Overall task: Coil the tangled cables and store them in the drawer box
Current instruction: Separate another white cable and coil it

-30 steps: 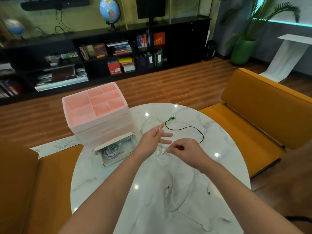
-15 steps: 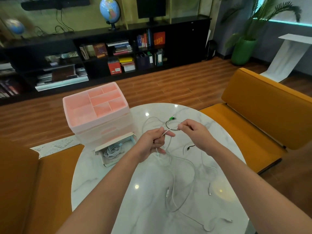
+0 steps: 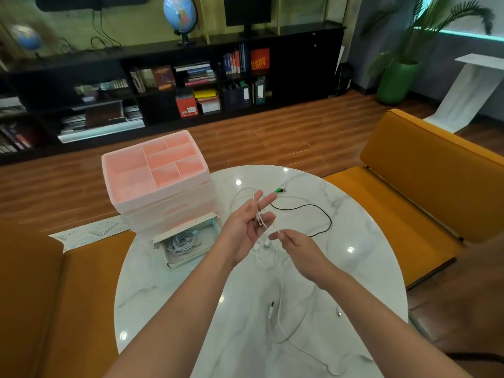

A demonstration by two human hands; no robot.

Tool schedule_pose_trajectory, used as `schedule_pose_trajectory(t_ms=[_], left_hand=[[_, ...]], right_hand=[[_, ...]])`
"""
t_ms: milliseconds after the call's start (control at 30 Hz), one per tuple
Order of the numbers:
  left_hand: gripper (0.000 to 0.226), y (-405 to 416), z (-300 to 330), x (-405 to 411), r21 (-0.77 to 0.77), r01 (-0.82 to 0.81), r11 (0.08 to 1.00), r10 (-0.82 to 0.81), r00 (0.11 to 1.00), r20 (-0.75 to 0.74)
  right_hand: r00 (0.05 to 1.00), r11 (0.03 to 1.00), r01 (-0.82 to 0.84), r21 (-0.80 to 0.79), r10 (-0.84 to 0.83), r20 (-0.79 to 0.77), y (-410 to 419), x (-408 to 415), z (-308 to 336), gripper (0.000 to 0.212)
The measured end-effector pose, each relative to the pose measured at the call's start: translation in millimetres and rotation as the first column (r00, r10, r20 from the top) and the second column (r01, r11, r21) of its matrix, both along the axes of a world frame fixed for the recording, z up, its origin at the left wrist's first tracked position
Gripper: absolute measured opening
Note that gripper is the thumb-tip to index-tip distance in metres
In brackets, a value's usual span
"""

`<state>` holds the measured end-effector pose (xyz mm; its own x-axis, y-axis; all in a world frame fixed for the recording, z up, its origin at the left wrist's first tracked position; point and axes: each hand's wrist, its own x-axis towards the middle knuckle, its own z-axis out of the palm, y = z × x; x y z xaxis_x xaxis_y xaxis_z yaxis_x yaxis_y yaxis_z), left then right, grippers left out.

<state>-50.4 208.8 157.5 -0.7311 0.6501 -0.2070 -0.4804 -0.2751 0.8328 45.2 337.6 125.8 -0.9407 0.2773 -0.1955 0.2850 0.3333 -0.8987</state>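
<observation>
The left hand (image 3: 246, 227) is opening out, fingers now straight with the white cable (image 3: 275, 227) lying across the palm. The right hand (image 3: 296, 248) is dropping back toward the person, pinching that cable lower down.

Left hand (image 3: 246, 225) raised, palm up, fingers straight; right hand (image 3: 296, 248) pinching.
</observation>
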Motion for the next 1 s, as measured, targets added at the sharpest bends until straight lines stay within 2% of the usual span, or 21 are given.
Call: schedule_pose_trajectory(t_ms=[133, 233, 333, 400, 500, 567, 633, 700, 800, 900, 1000], left_hand=[[0.047, 1, -2, -4, 0.028, -0.090, 0.996, 0.088, 0.995, 0.036], [0.049, -1, -4, -9, -0.106, -0.083, 0.991, 0.073, 0.993, -0.093], [0.032, -5, -3, -11, -0.346, -0.050, 0.937, -0.079, 0.934, -0.347], [0.033, -9, -4, -12, -0.498, -0.045, 0.866, -0.197, 0.884, -0.424], [0.038, -16, -7, -13, -0.647, -0.018, 0.762, -0.357, 0.823, -0.443], [0.035, -18, -7, -10, -0.688, 0.040, 0.725, -0.428, 0.808, -0.405], [0.034, -19, -4, -6, -0.703, 0.099, 0.704, -0.476, 0.801, -0.364], [0.035, -18, -2, -6, -0.675, 0.177, 0.717, -0.497, 0.808, -0.316], [0.038, -16, 3, -4, -0.497, 0.272, 0.824, -0.428, 0.873, -0.232], [0.039, -13, 13, -1, -0.251, 0.283, 0.926, -0.317, 0.942, -0.107], [0.039, -9, 19, -1, -0.076, 0.229, 0.971, -0.231, 0.973, -0.022]], right_hand=[[0.993, 0.995, -0.092, 0.047, 0.089, 0.074, -13, 6, -3, 0.031], [0.986, 0.990, -0.138, 0.024, 0.136, 0.096, -16, 11, 0, 0.030], [0.983, 0.985, -0.167, 0.040, 0.163, 0.087, -10, 14, 8, 0.030], [0.988, 0.988, -0.148, 0.039, 0.146, 0.052, -3, 13, 15, 0.030], [0.996, 0.997, -0.081, 0.012, 0.081, -0.027, 9, 8, 27, 0.023], [0.997, 0.999, -0.048, 0.008, 0.048, -0.060, 18, 3, 34, 0.021], [0.996, 0.997, -0.035, 0.071, 0.041, -0.082, 28, -3, 37, 0.023], [0.994, 0.987, -0.031, 0.157, 0.046, -0.096, 36, -10, 35, 0.022], [0.994, 0.977, 0.009, 0.212, 0.015, -0.112, 43, -16, 27, 0.021], [0.994, 0.970, 0.048, 0.237, -0.023, -0.106, 42, -16, 21, 0.022], [0.999, 0.965, 0.026, 0.260, -0.013, -0.051, 34, -12, 19, 0.026]])
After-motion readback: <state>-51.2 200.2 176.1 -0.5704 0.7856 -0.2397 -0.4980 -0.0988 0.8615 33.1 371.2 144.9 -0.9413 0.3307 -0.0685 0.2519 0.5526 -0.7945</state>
